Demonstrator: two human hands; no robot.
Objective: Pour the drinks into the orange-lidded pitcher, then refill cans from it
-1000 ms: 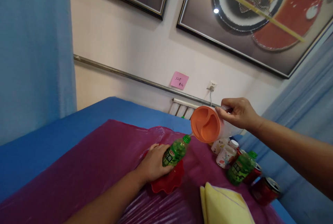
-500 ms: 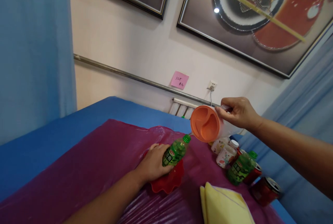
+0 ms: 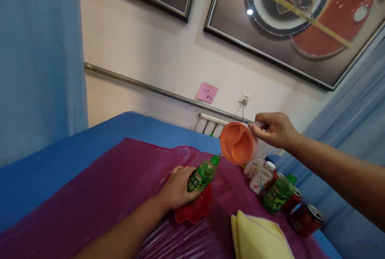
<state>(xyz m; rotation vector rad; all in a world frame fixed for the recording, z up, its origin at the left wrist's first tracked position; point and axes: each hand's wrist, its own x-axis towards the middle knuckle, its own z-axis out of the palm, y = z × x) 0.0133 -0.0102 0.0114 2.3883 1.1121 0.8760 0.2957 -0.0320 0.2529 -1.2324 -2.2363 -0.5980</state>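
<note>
My left hand (image 3: 179, 189) is wrapped round a green-labelled plastic bottle (image 3: 202, 175), which leans to the right over a red scalloped bowl (image 3: 195, 210). My right hand (image 3: 275, 130) grips the handle of a clear pitcher with an orange lid (image 3: 237, 142). The pitcher is tipped left, its lid side facing the camera and its rim close to the bottle's green top. Whether liquid passes between them is too small to tell.
Right of the bowl lie a folded yellow cloth (image 3: 261, 237), a second green bottle (image 3: 279, 194), a white-capped jar (image 3: 262, 178) and red cans (image 3: 306, 219). A purple plastic sheet (image 3: 99, 195) covers part of the blue table (image 3: 144, 126). Blue curtains hang at both sides.
</note>
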